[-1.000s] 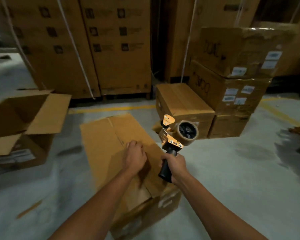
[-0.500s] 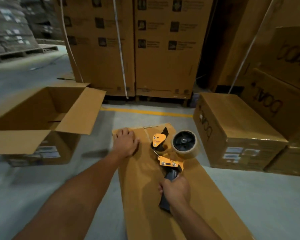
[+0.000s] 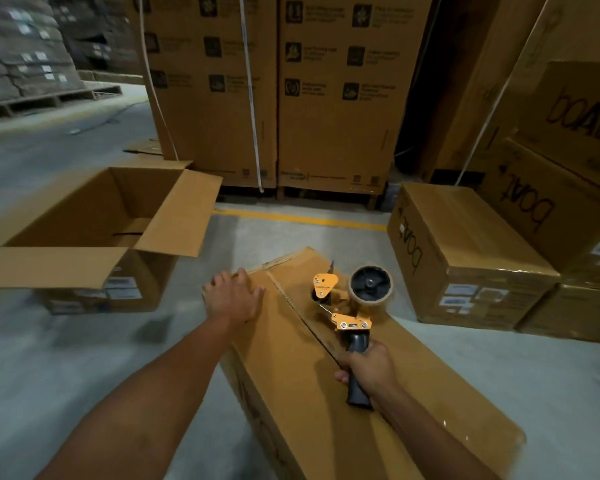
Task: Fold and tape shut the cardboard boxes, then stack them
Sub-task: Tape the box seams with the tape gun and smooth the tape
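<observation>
Taping the closed cardboard box (image 3: 326, 403) on the floor (image 3: 84, 358): pinning its far corner with flat, spread left hand (image 3: 234, 299), gripping the tape dispenser (image 3: 352, 306) over the centre seam (image 3: 293, 303) with right hand (image 3: 369, 372); next, likely press down, draw along

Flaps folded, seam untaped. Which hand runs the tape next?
Right. The right hand grips the tape dispenser by its handle, its head over the box near the seam's far end. The left hand lies flat on the left flap, holding nothing.
</observation>
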Motion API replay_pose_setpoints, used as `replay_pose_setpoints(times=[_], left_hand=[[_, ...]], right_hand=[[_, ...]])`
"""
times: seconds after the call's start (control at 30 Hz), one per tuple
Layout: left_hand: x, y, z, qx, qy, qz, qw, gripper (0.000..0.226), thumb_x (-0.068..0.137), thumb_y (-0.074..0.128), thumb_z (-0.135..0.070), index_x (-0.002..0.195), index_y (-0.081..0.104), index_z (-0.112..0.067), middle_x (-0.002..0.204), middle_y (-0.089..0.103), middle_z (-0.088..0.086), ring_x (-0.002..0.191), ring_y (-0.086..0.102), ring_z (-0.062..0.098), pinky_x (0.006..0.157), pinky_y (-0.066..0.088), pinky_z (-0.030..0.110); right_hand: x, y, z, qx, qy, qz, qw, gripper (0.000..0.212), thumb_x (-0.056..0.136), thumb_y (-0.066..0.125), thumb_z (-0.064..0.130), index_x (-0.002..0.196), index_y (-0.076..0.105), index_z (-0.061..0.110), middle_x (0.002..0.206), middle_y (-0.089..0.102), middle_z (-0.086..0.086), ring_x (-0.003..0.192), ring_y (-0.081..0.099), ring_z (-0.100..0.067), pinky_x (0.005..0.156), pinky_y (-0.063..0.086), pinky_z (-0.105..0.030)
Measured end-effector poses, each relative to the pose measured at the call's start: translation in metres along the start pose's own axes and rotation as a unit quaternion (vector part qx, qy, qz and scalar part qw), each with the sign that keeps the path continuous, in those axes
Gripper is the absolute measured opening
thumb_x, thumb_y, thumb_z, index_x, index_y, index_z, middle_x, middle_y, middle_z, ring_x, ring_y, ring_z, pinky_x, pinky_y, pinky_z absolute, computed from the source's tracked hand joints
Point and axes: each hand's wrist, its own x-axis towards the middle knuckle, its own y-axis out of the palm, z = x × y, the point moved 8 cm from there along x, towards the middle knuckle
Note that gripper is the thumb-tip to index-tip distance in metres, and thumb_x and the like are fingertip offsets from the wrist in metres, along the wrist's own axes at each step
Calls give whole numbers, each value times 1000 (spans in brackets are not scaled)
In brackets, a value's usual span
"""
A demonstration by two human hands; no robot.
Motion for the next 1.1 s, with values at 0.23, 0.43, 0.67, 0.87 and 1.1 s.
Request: replay_pose_setpoints(times=[0.23, 0.43, 0.67, 0.87, 1.1], left_hand=[[-130, -17, 55, 32, -80, 12, 996, 71, 97, 23, -67, 140, 44, -15, 133, 51, 16, 118, 49, 32, 94, 38, 46], [-203, -52, 67, -159, -25, -100, 982, 32, 100, 42, -37, 119, 56, -15, 115, 55, 9, 103, 51, 24, 84, 46, 38], [-258, -60, 39, -794, -192, 141, 559, 35, 101, 52, -45, 117, 62, -16, 107, 61, 20, 92, 67, 33, 70, 61, 37], [-265, -73, 37, -890, -148, 168, 397, 34, 101, 55, -18, 132, 57, -4, 118, 63, 25, 92, 68, 31, 56, 59, 27], [-268, -69, 38, -917, -190, 180, 302, 37, 100, 55, -24, 127, 54, 0, 118, 58, 30, 107, 66, 43, 59, 62, 39]], right_hand=[[-57, -18, 29, -197, -81, 108, 971, 23, 70, 75, -1, 88, 61, 3, 63, 67, -10, 53, 65, -22, 57, 55, -38], [-124, -2, 57, -265, -174, 178, 932, 33, 75, 85, 6, 96, 61, 6, 74, 72, -10, 58, 68, -22, 57, 59, -37], [-183, 2, 96, -264, -230, 155, 924, 34, 78, 86, 19, 98, 59, 11, 84, 68, -11, 55, 64, -19, 52, 55, -27], [-201, -7, 115, -253, -242, 155, 924, 29, 83, 81, 28, 92, 61, 9, 73, 66, -11, 54, 64, -20, 50, 52, -28], [-203, -5, 128, -261, -281, 141, 913, 17, 87, 76, 13, 93, 64, 2, 70, 67, -11, 51, 64, -16, 52, 54, -28]])
